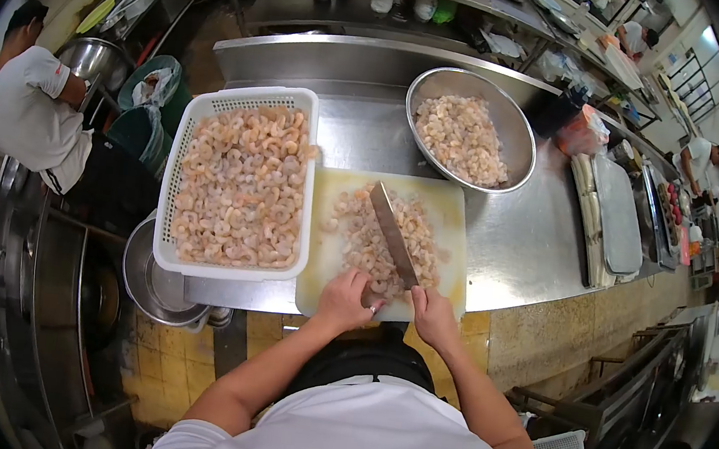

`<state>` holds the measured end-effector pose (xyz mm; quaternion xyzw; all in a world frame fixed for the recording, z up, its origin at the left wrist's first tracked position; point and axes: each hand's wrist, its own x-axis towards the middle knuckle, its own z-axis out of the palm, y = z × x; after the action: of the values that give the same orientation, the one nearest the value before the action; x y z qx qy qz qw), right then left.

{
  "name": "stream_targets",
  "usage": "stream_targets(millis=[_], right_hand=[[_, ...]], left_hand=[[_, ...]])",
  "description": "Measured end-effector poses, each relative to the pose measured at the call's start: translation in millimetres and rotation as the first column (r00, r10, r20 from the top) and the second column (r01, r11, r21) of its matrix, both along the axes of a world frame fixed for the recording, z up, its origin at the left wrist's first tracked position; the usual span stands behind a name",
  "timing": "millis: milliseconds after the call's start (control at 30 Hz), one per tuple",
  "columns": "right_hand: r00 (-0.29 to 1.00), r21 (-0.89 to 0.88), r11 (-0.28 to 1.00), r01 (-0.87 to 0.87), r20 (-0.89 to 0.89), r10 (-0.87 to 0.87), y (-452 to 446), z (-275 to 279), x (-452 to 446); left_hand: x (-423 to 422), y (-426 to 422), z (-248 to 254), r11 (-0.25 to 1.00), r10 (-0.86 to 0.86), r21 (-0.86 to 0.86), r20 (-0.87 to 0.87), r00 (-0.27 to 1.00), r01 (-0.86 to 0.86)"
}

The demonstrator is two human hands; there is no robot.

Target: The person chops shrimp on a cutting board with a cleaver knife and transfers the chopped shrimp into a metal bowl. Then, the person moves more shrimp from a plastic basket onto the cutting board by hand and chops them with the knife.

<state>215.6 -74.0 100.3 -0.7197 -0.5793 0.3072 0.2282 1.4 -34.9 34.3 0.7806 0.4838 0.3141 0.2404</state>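
A knife (394, 237) with a broad blade slants across a pile of peeled shrimp (362, 225), its tip pointing away from me. My right hand (435, 317) is closed around its handle, which the fingers mostly hide. At the near edge of the pile, my left hand (348, 300) has its fingers curled against some shrimp, left of the blade. Shrimp and knife are on a pale cutting board (459, 213). Left of the board stands a white perforated basket (168, 196) full of whole peeled shrimp. A steel bowl (519, 162) of shrimp pieces sits at the back right.
The steel table (534, 234) has a raised back edge. Trays (614, 216) and folded cloths lie farther right. A metal pot (155, 291) is below the table's left corner. One person (34, 107) works at the left, near green bins (137, 135); others are at the far right.
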Motion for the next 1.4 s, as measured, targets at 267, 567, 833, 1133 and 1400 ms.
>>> stream_targets(millis=[267,567,833,1133,1400], right_hand=[[0.997,-0.126,0.992,-0.011,0.078,0.021,-24,5,19],[0.991,-0.078,0.988,-0.130,-0.019,0.129,-9,29,20],[0.986,-0.093,0.982,-0.165,-0.018,0.164,17,31,7],[0.989,-0.022,0.989,-0.146,0.007,0.147,6,-7,-15],[0.997,-0.069,0.995,-0.067,0.023,0.068,-3,30,-28]], left_hand=[[22,-1,-17,0.998,0.055,-0.036,-0.065,0.996,-0.057],[7,-14,12,0.986,0.165,-0.021,0.065,0.984,-0.164],[-5,-22,-14,0.991,0.104,-0.078,-0.022,0.994,-0.105],[-3,-16,-9,0.990,0.138,-0.023,0.077,0.987,-0.137],[-4,-11,-16,0.992,0.112,-0.067,0.078,0.991,-0.107]])
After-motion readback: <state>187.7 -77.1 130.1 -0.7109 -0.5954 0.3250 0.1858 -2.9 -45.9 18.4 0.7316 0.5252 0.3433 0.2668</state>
